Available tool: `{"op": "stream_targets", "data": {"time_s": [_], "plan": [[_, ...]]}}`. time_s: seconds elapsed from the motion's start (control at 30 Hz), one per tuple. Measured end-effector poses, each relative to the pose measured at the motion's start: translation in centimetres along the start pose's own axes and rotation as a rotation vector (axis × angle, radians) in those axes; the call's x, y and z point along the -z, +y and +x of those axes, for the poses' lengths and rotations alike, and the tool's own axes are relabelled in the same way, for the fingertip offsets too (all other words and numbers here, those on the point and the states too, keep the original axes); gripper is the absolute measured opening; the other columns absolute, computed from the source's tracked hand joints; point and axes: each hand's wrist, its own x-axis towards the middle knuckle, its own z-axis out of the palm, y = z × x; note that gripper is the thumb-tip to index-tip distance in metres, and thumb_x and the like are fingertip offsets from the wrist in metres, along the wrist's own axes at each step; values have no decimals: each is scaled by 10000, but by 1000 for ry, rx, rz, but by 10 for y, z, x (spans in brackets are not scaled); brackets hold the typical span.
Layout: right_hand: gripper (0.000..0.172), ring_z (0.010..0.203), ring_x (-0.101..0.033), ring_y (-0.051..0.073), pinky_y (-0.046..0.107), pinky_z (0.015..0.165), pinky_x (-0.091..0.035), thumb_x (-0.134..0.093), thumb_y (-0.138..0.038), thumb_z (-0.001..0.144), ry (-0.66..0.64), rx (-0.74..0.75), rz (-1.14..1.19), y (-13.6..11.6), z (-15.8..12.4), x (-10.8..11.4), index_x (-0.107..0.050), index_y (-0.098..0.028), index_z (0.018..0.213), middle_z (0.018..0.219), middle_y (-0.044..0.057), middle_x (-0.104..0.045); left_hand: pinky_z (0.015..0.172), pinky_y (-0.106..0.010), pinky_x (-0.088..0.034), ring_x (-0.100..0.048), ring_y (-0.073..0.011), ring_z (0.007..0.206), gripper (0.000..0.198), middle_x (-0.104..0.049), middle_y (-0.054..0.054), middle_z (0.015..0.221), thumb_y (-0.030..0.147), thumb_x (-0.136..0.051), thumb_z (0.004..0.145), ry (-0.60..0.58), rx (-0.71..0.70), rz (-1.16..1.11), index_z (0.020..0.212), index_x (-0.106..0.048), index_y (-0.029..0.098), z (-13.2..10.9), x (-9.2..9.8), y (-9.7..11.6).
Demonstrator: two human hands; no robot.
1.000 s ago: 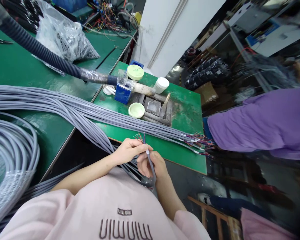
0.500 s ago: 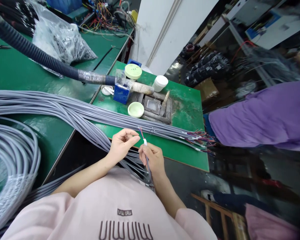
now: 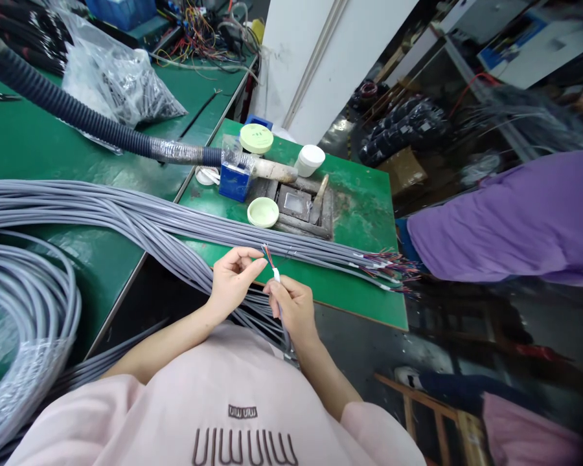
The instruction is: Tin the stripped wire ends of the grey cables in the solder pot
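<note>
In my right hand point(image 3: 294, 304) is the end of a grey cable point(image 3: 285, 340), gripped just below a white band point(image 3: 276, 274). Thin coloured wires point(image 3: 269, 255), red, blue and dark among them, fan out above the band. My left hand point(image 3: 236, 275) has its thumb and index finger pinched at the left side of these wires; the exact contact is too small to see clearly. Behind both hands, a long bundle of grey cables point(image 3: 214, 223) crosses the bench. Its stripped wire ends point(image 3: 388, 265) lie at the right.
A dark ribbed hose point(image 3: 102, 129) ends above a metal solder pot point(image 3: 294, 202). Around it stand a pale green dish point(image 3: 263, 212), a white cup point(image 3: 309, 160) and a blue box point(image 3: 234, 181). Coiled cable point(image 3: 34, 310) lies left. A person in a purple garment point(image 3: 515, 220) is at right.
Both hands have shifted slightly left with the cable end. The coloured wires are spread more and sit closer to the left fingertips.
</note>
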Motion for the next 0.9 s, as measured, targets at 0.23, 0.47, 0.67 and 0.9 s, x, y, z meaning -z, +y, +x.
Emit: {"op": "stream_targets", "data": {"time_s": [0.23, 0.47, 0.67, 0.9], "plan": [[287, 330, -368, 67, 219, 415, -310, -536, -360, 849, -6, 2, -36, -6, -3, -5, -629, -171, 653, 358, -69, -451, 476, -186, -298, -318, -47, 468, 206, -388, 83, 492, 335, -744, 701, -3, 32, -41, 751, -650, 158, 0, -2, 5], [266, 315, -354, 67, 219, 396, -287, -576, -359, 838, -44, -41, 199, 2, 1, -2, -633, -170, 660, 349, -66, -458, 466, -184, -279, -323, -45, 467, 225, -395, 79, 506, 347, -742, 702, 6, 75, -76, 711, -622, 156, -3, 0, -2], [188, 267, -303, 73, 219, 373, -324, -623, -358, 782, -186, -113, 520, -1, 21, 6, -647, -195, 873, 321, -103, -433, 456, -183, -263, -329, -45, 460, 255, -415, 74, 497, 379, -749, 692, -22, 70, -92, 712, -627, 156, -2, 0, -10], [199, 395, -422, 86, 242, 472, -385, -608, -361, 796, -94, 8, 100, -21, 41, 15, -650, -186, 712, 451, -59, -493, 446, -181, -249, -300, -43, 455, 274, -403, 76, 490, 393, -745, 696, -52, 46, -109, 699, -617, 151, 3, -4, -9]]}}
